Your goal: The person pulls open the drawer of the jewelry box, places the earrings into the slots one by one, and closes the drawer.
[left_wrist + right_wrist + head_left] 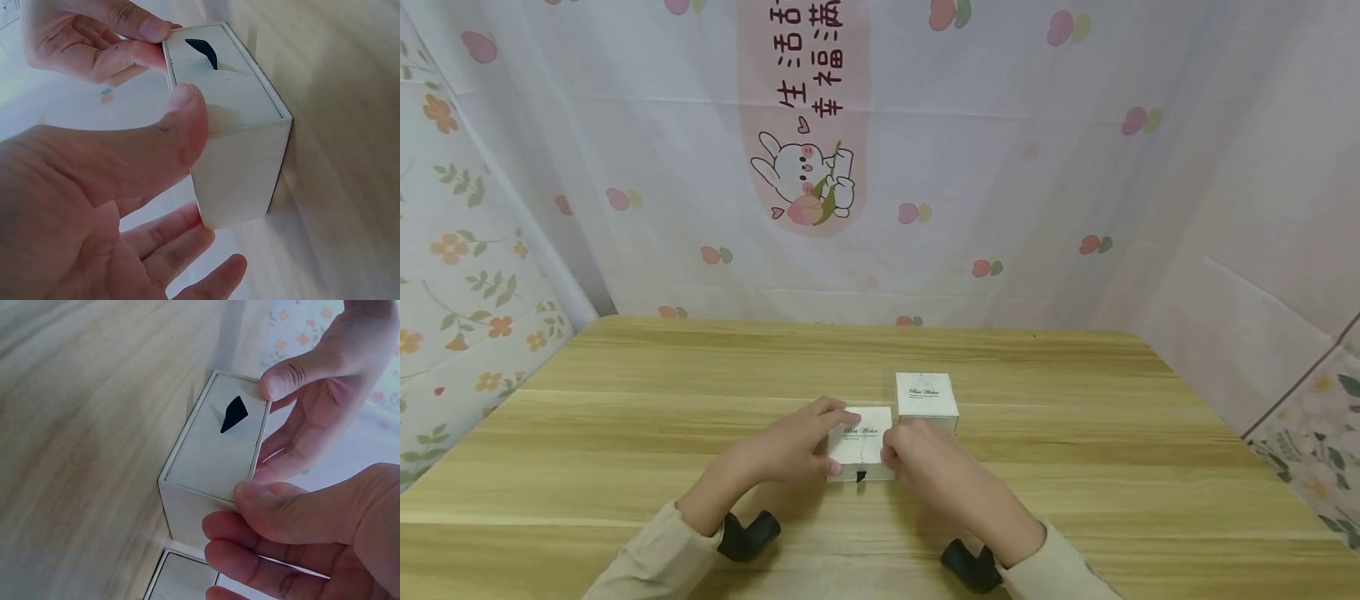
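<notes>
A white drawer-style gift box [857, 452] with "Best Wishes" printed on its lid lies on the table, its front facing me. A black pull tab [203, 52] sticks out of that front panel. My left hand [793, 443] grips the box from the left, thumb at the front edge and other fingers over the top and farther back. On the opposite side, my right hand [931, 462] holds the right front corner, with the thumb [253, 494] on the upper edge and curled fingers against the side. The drawer front sits level with the sleeve.
Just behind and right of the held box stands a second white box [927, 396] with similar print. Wood-grain table [662, 383] surrounds both. A printed curtain [1000, 167] hangs behind the table, with more patterned cloth at the left and right sides.
</notes>
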The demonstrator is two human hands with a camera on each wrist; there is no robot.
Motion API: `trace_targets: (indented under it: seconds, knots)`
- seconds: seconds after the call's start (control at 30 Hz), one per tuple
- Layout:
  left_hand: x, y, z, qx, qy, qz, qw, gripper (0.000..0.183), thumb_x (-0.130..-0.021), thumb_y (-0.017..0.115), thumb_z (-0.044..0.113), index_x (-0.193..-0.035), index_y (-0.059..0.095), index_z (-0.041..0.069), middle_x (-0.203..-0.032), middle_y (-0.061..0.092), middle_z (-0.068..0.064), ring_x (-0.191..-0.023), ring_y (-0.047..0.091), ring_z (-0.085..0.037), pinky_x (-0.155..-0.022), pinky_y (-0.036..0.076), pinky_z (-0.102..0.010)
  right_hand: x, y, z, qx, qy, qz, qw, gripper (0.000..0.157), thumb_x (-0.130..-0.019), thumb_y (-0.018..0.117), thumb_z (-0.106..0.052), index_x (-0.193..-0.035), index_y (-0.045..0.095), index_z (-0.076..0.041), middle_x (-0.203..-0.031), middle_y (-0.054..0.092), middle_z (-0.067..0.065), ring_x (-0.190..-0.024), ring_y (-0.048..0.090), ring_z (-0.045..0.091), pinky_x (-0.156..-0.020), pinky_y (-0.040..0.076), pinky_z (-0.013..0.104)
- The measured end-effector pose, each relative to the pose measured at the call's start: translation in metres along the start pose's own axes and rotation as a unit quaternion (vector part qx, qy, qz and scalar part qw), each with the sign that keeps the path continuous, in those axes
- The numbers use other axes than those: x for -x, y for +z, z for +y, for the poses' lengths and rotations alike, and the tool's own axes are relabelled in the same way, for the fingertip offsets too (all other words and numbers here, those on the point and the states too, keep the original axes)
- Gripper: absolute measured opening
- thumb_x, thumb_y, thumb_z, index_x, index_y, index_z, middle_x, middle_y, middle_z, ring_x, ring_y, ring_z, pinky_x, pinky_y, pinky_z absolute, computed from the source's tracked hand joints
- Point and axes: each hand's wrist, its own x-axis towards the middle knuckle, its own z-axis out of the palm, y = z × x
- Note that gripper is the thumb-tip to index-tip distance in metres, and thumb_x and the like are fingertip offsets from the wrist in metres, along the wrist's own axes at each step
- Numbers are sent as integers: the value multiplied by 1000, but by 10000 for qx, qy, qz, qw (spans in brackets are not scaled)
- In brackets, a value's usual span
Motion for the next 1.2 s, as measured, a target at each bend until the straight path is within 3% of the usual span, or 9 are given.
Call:
trace_targets:
  seconds: [0.3, 0.53, 0.63, 0.73, 1.07, 1.2]
  knots:
    - [-10, -3, -4, -26, -25, -17, 10000, 55, -83, 68, 8, -133, 46, 2, -137, 39, -19, -122, 44, -32, -99, 39, -47, -8, 2, 4, 39, 332, -14, 9994, 16, -74, 63, 8, -68, 65, -7, -71, 64, 0, -58, 48, 6, -54, 42, 17]
    - [-21, -5, -9, -72, 71, -61, 9999, 53, -84, 67, 7, -132, 46, 1, -133, 41, -17, -103, 44, -25, -87, 41, -39, -14, 3, 7, 54, 589, -18, 9982, 17, -75, 62, 9, -69, 66, -7, -73, 63, -1, -59, 47, 7, -53, 41, 18]
    - [-24, -6, -10, -7, 18, -76, 10000, 53, -84, 66, 7, -132, 46, 1, -136, 39, -19, -112, 45, -27, -93, 40, -42, -17, 4, 9, 51, 680, 11, 9977, 16, -76, 63, 7, -72, 68, -7, -77, 66, -1, -61, 51, 8, -54, 44, 20]
    - [-28, -7, -13, 78, -115, -81, 9999, 53, -84, 66, 8, -133, 46, 2, -139, 38, -18, -109, 46, -26, -93, 40, -42, -20, 5, 11, 49, 734, 56, 9973, 15, -78, 64, 6, -75, 70, -7, -81, 69, 1, -65, 54, 8, -57, 47, 22]
    - [-38, -11, -18, 325, -311, -184, 9988, 51, -85, 64, 5, -133, 46, 2, -142, 32, -20, -127, 38, -32, -104, 34, -47, -25, 9, 14, 218, 839, 292, 9958, 18, -77, 63, 7, -70, 68, -9, -74, 65, -1, -62, 48, 9, -52, 42, 21]
    - [-42, -12, -19, 333, -268, -167, 9989, 50, -84, 64, 4, -131, 47, 2, -140, 34, -21, -128, 37, -34, -105, 33, -48, -27, 11, 14, 328, 918, 332, 9947, 24, -77, 61, 8, -62, 61, -11, -64, 56, -4, -59, 43, 10, -48, 37, 20]
